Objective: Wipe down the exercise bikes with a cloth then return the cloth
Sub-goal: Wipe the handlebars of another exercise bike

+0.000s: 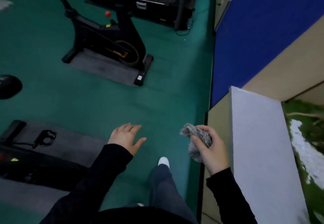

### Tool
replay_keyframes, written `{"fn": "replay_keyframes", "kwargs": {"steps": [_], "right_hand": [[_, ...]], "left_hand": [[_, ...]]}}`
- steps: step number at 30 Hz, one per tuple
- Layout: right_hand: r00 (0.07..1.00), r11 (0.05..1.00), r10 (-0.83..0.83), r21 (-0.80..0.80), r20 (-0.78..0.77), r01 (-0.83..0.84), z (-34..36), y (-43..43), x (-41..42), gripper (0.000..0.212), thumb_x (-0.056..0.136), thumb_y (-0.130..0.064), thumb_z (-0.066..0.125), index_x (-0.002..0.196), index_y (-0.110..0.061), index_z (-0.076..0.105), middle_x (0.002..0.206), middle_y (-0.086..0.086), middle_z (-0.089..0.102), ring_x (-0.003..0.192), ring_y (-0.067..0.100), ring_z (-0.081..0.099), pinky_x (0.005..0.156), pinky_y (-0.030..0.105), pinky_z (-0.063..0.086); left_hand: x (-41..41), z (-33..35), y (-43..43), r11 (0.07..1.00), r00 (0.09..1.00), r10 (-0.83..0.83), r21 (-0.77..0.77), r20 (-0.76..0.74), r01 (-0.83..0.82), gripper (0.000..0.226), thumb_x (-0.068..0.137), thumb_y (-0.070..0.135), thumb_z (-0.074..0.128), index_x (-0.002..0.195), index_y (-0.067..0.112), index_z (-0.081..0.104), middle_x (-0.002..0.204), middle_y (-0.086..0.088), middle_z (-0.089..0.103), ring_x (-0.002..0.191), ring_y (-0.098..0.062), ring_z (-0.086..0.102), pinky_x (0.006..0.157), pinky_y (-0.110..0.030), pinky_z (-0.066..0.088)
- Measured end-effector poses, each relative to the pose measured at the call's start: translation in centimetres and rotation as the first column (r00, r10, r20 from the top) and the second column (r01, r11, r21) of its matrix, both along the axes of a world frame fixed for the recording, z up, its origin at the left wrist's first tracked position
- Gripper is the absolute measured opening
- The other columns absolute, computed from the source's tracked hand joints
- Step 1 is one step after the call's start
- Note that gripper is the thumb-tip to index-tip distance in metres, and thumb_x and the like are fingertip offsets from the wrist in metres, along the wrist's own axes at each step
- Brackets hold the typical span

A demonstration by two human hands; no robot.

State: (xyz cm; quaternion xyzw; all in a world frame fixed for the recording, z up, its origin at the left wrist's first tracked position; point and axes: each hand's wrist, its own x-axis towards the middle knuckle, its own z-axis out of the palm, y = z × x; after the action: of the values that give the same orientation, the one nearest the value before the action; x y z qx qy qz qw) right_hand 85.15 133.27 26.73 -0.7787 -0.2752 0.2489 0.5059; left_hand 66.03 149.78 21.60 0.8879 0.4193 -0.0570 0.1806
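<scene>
Right hand grips the bunched cloth, fingers curled round it; left hand hangs free, fingers loose. Exercise bike ahead: unbunch cloth first, wipe with a flat face.

I see a speckled grey cloth in my right hand, teal carpet below it, black exercise bike beyond.

One wide-angle camera, worn on the person's head, looks forward and down at the green floor. The left hand and right hand sit close beneath the lens, low in frame; exercise bike farther off, upper left.
</scene>
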Motion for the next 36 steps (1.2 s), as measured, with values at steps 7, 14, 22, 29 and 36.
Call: {"fn": "replay_keyframes", "kwargs": {"steps": [7, 14, 22, 29, 36], "right_hand": [[0.989, 0.989, 0.147, 0.001, 0.015, -0.147, 0.7, 8.8, 10.9, 0.022, 0.083, -0.01, 0.069, 0.094, -0.028, 0.061, 0.092, -0.012, 0.066, 0.08, 0.0, 0.062, 0.073, 0.019, 0.05], [0.958, 0.957, 0.288, -0.024, -0.009, -0.288, 0.1, 16.5, 16.0, 0.021, 0.084, -0.01, 0.069, 0.097, -0.024, 0.062, 0.093, -0.015, 0.065, 0.085, 0.001, 0.062, 0.077, 0.026, 0.049], [0.906, 0.907, 0.421, -0.013, 0.05, -0.42, -0.5, 27.2, 18.4, 0.031, 0.078, -0.004, 0.072, 0.089, -0.031, 0.061, 0.087, -0.018, 0.066, 0.075, -0.011, 0.06, 0.068, 0.003, 0.042], [0.86, 0.865, 0.5, -0.025, 0.103, -0.501, 0.1, 39.7, 19.6, 0.027, 0.078, -0.007, 0.072, 0.094, -0.027, 0.062, 0.09, -0.012, 0.067, 0.082, 0.001, 0.062, 0.073, 0.013, 0.044], [0.803, 0.807, 0.589, -0.007, 0.093, -0.591, 0.9, 49.6, 18.8, 0.031, 0.08, -0.005, 0.07, 0.09, -0.032, 0.059, 0.091, -0.012, 0.066, 0.083, 0.001, 0.061, 0.072, 0.012, 0.045]], "left_hand": [[8.2, 1.3, 4.8, 0.99, 0.99, 0.138, 0.022, 0.027, -0.139, 0.056, 0.093, 0.052, 0.039, 0.143, 0.026, 0.032, 0.145, 0.005, 0.04, 0.139, -0.013, 0.026, 0.109, -0.029, 0.018], [11.1, 1.7, 9.0, 0.951, 0.95, 0.31, -0.009, 0.041, -0.31, 0.057, 0.092, 0.051, 0.042, 0.142, 0.025, 0.034, 0.147, 0.006, 0.035, 0.136, -0.014, 0.031, 0.109, -0.031, 0.022], [12.4, 1.2, 16.3, 0.889, 0.888, 0.458, -0.017, 0.045, -0.457, 0.057, 0.091, 0.05, 0.045, 0.141, 0.025, 0.036, 0.147, 0.006, 0.035, 0.135, -0.014, 0.033, 0.107, -0.031, 0.024], [13.7, 0.9, 26.7, 0.843, 0.84, 0.537, -0.009, 0.076, -0.538, 0.056, 0.092, 0.049, 0.045, 0.141, 0.023, 0.037, 0.147, 0.004, 0.037, 0.135, -0.016, 0.033, 0.109, -0.033, 0.026], [13.0, 2.0, 34.8, 0.802, 0.801, 0.594, 0.026, 0.076, -0.597, 0.057, 0.092, 0.05, 0.043, 0.141, 0.022, 0.036, 0.146, 0.003, 0.039, 0.134, -0.017, 0.034, 0.11, -0.034, 0.026]]}}
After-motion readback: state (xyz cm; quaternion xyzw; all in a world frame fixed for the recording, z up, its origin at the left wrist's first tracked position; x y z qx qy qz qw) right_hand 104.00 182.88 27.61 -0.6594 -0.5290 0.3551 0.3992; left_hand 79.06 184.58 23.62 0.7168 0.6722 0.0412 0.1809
